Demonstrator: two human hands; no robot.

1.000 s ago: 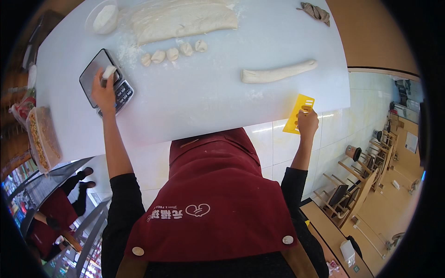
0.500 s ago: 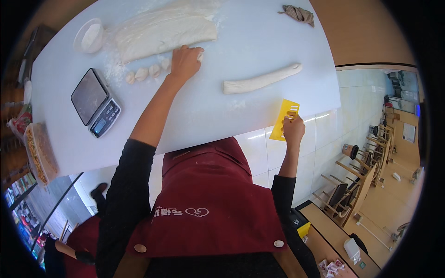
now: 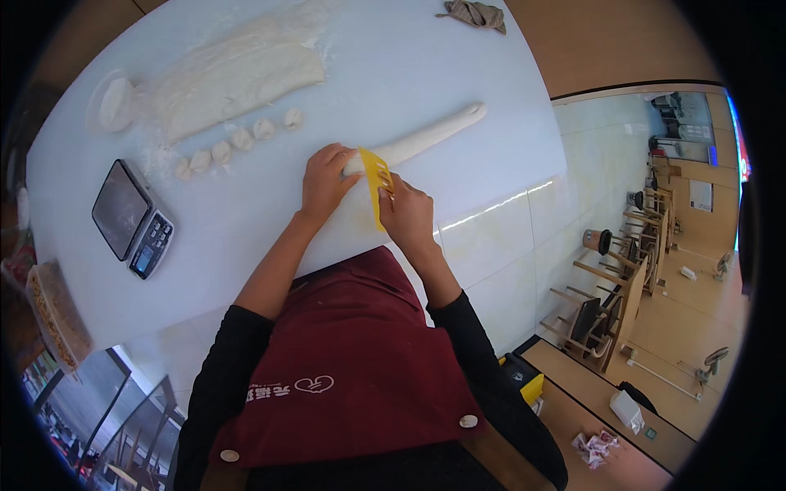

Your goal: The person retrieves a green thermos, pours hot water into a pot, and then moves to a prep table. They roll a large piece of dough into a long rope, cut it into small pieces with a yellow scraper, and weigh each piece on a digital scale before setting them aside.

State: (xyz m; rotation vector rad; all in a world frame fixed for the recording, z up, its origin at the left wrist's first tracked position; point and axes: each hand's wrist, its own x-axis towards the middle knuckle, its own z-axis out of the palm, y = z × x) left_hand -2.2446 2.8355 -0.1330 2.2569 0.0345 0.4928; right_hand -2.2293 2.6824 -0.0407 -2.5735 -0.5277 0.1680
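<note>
My left hand (image 3: 326, 182) is closed around the near left end of a long white dough roll (image 3: 434, 132), which slants away to the right on the table. In my right hand (image 3: 407, 214) is a yellow dough scraper (image 3: 378, 182), held upright. Its blade stands across the roll just right of my left fingers; whether it has gone into the dough I cannot tell. Several small dough pieces (image 3: 241, 138) lie in a slanting row to the left. Behind them rests a large flat slab of dough (image 3: 237, 86) in loose flour.
A digital scale (image 3: 135, 217) sits at the table's left, with a bowl of flour (image 3: 112, 103) beyond it. Near the left edge is a plastic container of brown crumbly food (image 3: 57, 317). A crumpled brown cloth (image 3: 476, 15) lies at the far edge of the white table (image 3: 508, 74).
My left hand has set a dough piece at the row's end and moved to the roll. My right hand has brought the scraper leftward from beyond the table edge onto the dough.
</note>
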